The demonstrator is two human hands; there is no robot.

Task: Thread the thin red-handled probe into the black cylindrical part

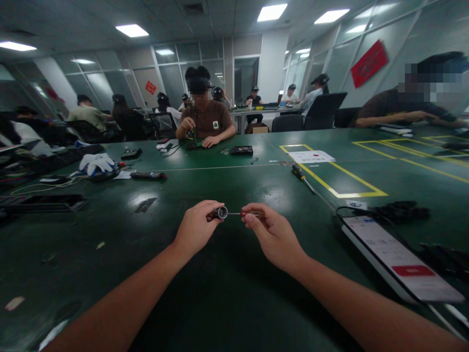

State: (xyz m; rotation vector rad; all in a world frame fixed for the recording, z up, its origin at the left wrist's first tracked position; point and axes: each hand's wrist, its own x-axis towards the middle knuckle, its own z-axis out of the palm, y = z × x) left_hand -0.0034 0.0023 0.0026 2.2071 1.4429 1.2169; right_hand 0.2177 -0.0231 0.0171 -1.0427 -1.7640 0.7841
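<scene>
To the right of the right forearm lies a phone [392, 254] with a lit screen on a thick white base; a cable loops at its far end, beside a tangled black bundle [401, 211]. Ahead, a yellow-and-black screwdriver [298, 172] points its long steel shaft toward the phone. On the left, a crumpled white glove [97, 164] sits near a dark tube [148, 175], and farther off rests a black box [242, 150].

In the middle, above the desk [220, 303], the left hand [200, 225] has its grip clamped on a short dark cylinder [222, 212] with a round, metallic-looking rim. The right hand [271, 230] has its grip closed around the translucent, red-tipped handle of a small screwdriver [257, 213], whose thin straight shaft reaches the cylinder's side; whether it touches is unclear.

The desk is glossy green, marked with yellow tape [361, 194]. Across it a co-worker [216, 117] in brown bends over a green board [198, 144], under bright ceiling panels [272, 12].
</scene>
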